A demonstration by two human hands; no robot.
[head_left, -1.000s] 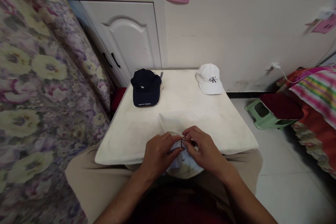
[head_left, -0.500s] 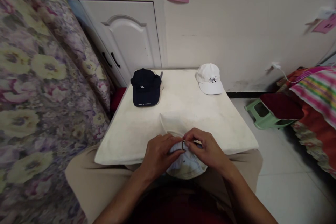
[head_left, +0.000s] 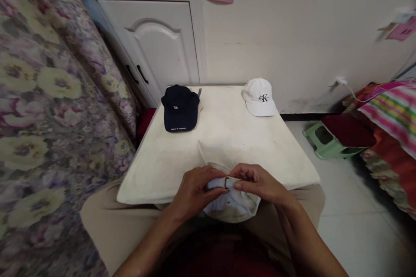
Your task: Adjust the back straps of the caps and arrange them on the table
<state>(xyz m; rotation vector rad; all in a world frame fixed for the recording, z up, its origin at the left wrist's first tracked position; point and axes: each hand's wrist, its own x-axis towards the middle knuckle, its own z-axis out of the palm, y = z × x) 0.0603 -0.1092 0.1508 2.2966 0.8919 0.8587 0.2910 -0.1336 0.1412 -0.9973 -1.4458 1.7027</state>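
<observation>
A pale cream cap [head_left: 231, 204] lies at the near edge of the white table [head_left: 224, 138], its back towards me and its brim pointing away. My left hand [head_left: 194, 190] pinches the cap's rear strap from the left. My right hand [head_left: 258, 183] pinches the same strap from the right, beside a small metal buckle [head_left: 226, 182]. Both hands are closed on the strap, fingertips almost meeting at the buckle. Farther back on the table sit a navy cap [head_left: 180, 107] at the left and a white cap [head_left: 260, 97] with black letters at the right.
A floral-covered sofa [head_left: 48, 108] runs along the left. A white cabinet [head_left: 156, 47] stands behind the table by the wall. A green stool [head_left: 328, 140] and a striped, colourful bedspread [head_left: 390, 117] are to the right on the tiled floor.
My hands have shifted slightly towards me and apart along the strap, the right hand turning flatter. The cap's back has spread a little wider under them. The other caps have not moved.
</observation>
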